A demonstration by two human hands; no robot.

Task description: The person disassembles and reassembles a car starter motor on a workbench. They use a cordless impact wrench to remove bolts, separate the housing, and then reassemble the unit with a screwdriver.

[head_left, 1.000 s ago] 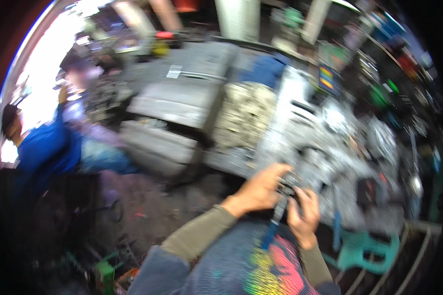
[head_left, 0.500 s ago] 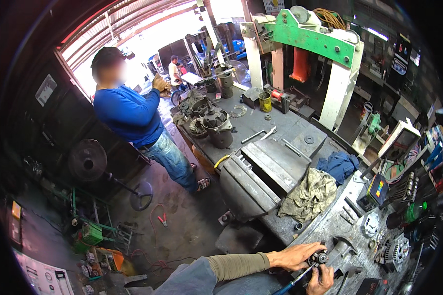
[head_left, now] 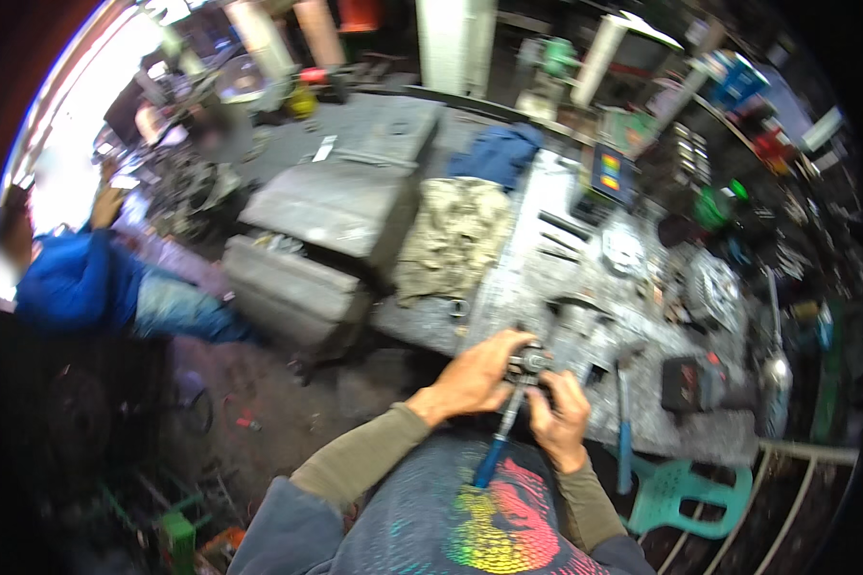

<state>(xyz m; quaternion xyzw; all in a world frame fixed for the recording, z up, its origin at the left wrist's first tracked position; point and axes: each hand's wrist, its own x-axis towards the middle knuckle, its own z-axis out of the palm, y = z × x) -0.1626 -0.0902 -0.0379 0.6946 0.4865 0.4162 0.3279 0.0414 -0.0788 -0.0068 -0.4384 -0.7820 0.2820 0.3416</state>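
Note:
A small round dark metal part with a bright centre sits between my hands, near the front edge of the metal-topped workbench. My left hand is closed around its left side. My right hand curls its fingers against its right side. A blue-handled tool with a slim metal shaft reaches from the part down toward my shirt; blur hides where its tip meets the part. Just beyond the part lies a grey metal piece with a curved flange. A blue-handled hammer lies right of my right hand.
A black and red power-tool body and an alternator lie at the right. A tan cloth, blue cloth and large grey metal casing are at the left. A teal plastic chair stands below; a person in blue is far left.
My view has swung right and down, so the bench, hands and chair show more fully and the person in blue sits farther left. Both hands stay at the round part.

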